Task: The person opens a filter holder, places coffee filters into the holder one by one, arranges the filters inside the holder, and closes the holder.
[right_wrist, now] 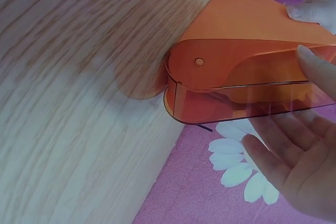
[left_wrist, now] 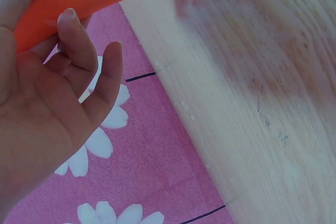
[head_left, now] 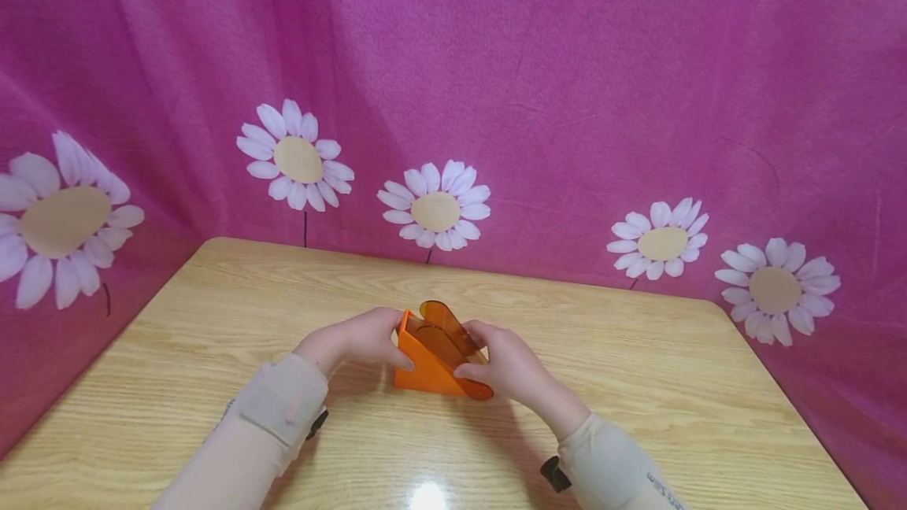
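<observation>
An orange wedge-shaped box [head_left: 425,366] stands on the table near the middle of the head view. A see-through amber cover [head_left: 438,313] with rounded ends lies along its sloping side, its low end down at the right. My left hand [head_left: 360,341] grips the box at its tall left end, thumb on the near side and fingers behind. My right hand [head_left: 512,364] holds the cover between thumb and fingers. In the right wrist view, a small round hole or pin shows near the cover's rounded end [right_wrist: 184,72]. What lies inside the box is unclear.
The wood-grained table [head_left: 638,368] ends at a pink cloth [head_left: 538,101] with large white flowers, hanging behind and at both sides. A bright light reflection shows at the near table edge. Both forearms wear pale sleeves [head_left: 283,400] with dark straps.
</observation>
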